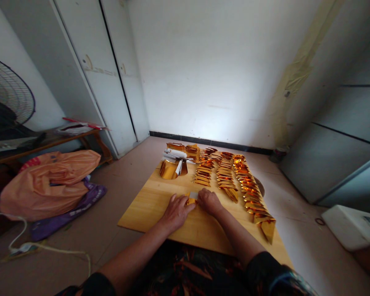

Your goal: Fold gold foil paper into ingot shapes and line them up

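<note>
A small gold foil piece is pinched flat on the wooden board between the left hand and right hand, near its centre. Rows of folded gold pieces are laid out to the far right; a foil stack is set far behind. An orange bag is seen left on the tiled floor.

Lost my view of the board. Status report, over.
Left hand and right hand both pressing a small gold foil sheet on the wooden board. Folded gold pieces in rows alongside, apart from the hands.
</note>
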Available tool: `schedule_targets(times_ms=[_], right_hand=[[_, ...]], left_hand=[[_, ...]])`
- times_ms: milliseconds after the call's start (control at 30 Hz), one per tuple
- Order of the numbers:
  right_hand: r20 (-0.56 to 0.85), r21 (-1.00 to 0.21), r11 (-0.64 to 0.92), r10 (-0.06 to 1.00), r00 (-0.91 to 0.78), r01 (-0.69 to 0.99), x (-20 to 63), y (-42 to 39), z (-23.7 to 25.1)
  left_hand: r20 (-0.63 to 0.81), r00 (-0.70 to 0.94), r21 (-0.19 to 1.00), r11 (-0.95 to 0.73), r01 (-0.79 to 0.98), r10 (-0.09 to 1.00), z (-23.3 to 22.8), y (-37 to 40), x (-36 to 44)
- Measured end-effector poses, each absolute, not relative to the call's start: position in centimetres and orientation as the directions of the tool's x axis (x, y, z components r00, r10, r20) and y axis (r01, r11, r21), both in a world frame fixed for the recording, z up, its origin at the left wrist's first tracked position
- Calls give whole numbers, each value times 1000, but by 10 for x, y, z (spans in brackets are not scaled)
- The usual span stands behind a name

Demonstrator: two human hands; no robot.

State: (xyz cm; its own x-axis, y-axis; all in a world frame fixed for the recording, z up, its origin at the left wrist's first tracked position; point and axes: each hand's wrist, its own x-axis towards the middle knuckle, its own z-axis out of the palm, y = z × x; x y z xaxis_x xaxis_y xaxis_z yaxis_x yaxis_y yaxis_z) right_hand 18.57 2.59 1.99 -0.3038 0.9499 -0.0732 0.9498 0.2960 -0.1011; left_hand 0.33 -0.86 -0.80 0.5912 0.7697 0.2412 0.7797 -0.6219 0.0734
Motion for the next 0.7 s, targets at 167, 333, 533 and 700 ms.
schedule_targets(times_ms=[167, 333, 533, 700], right_hand=[[-41, -160, 284, 955, -294, 945, 188, 27, 15], [33, -323, 244, 969, -247, 914, 193, 28, 4], [84, -467, 275, 960, -267, 841, 202, 34, -3], [41, -480, 251, 964, -264, 841, 202, 31, 5]], left_hand=[[252, 574, 101, -611, 785, 779, -8, -9, 4], [237, 546, 137, -584, 800, 804, -6, -10, 6], [210, 518, 186, -554, 811, 829, 0, -13, 8], [184, 513, 203, -543, 815, 838, 4, -12, 9]])
